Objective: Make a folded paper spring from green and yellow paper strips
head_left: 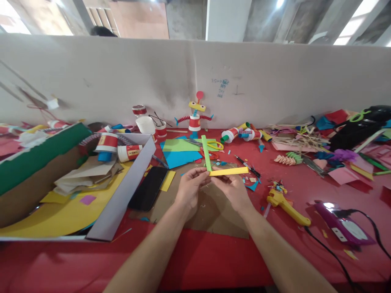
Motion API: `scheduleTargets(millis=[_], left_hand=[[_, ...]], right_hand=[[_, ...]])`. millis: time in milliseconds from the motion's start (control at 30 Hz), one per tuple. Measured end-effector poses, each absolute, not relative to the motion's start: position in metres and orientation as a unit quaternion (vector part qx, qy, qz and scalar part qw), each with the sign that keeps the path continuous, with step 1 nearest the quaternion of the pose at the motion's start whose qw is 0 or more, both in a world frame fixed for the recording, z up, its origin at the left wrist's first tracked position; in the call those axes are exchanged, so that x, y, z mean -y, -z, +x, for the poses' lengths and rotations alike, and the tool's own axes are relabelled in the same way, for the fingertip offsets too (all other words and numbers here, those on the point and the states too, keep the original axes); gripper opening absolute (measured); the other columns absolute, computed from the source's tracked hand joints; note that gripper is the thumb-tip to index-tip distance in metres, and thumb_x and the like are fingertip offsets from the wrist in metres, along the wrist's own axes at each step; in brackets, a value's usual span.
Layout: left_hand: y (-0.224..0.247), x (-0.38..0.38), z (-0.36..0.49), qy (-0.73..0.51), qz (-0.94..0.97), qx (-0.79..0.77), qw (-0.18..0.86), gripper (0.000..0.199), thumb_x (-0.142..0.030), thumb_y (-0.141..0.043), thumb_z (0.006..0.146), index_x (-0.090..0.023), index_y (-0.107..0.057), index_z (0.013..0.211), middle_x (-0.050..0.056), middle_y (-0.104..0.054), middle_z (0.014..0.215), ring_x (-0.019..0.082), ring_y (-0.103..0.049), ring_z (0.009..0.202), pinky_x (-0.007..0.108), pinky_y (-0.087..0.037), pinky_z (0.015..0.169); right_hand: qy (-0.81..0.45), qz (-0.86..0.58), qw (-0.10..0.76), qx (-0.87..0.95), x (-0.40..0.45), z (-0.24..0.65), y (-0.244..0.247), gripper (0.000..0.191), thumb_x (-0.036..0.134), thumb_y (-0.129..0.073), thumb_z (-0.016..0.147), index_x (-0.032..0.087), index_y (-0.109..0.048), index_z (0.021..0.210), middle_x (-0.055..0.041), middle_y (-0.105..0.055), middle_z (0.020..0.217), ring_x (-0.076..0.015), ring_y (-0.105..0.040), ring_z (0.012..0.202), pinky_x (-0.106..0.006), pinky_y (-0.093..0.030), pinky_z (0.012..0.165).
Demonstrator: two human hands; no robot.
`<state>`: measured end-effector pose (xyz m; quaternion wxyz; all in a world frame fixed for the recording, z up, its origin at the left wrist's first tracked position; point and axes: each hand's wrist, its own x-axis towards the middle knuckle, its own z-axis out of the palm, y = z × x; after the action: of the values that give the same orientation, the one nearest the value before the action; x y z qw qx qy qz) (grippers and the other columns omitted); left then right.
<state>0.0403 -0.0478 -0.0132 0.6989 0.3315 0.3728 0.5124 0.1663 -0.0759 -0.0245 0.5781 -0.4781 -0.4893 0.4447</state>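
Note:
Both hands meet above a brown cardboard sheet [226, 221]. My left hand [193, 185] pinches the corner where a green paper strip [206, 152] and a yellow paper strip [230, 171] cross at about a right angle. The green strip points away from me, the yellow one to the right. My right hand [229, 187] is closed on the yellow strip from below, its fingertips partly hidden. Behind the strips lie scissors [215, 144] with yellow handles, on green paper [175, 145] and blue paper [180, 158]. A black craft knife [249, 167] rests to the right.
A paper-cup figure [194, 122] stands by the white partition [122, 81]. At left are an open box [122, 195] of paper and cup parts and a black phone [148, 189]. A yellow glue gun [287, 207] and purple power socket [343, 226], both corded, lie at right.

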Motion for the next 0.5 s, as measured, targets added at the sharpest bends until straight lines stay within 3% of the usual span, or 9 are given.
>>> scheduleTargets(millis=[167, 500], left_hand=[[0.0129, 0.0509, 0.0423, -0.531, 0.344, -0.367, 0.682, 0.025, -0.027, -0.075, 0.059, -0.013, -0.064, 0.077, 0.004, -0.067, 0.077, 0.012, -0.063, 0.069, 0.030, -0.049, 0.076], [0.0124, 0.0513, 0.0420, -0.501, 0.343, -0.368, 0.705, 0.025, -0.026, -0.077, 0.057, -0.011, -0.069, 0.076, 0.007, -0.070, 0.076, 0.012, -0.063, 0.069, 0.027, -0.048, 0.077]], right_hand=[[-0.398, -0.512, 0.575, 0.498, 0.0779, 0.1660, 0.0247, 0.019, 0.035, -0.062, 0.075, 0.022, -0.071, 0.085, -0.0021, -0.071, 0.084, -0.0208, -0.063, 0.081, -0.033, -0.048, 0.074], [-0.361, -0.537, 0.576, 0.500, 0.0788, 0.1669, 0.0275, 0.023, 0.038, -0.059, 0.076, 0.018, -0.071, 0.079, -0.0030, -0.068, 0.075, -0.0185, -0.059, 0.071, -0.028, -0.045, 0.065]])
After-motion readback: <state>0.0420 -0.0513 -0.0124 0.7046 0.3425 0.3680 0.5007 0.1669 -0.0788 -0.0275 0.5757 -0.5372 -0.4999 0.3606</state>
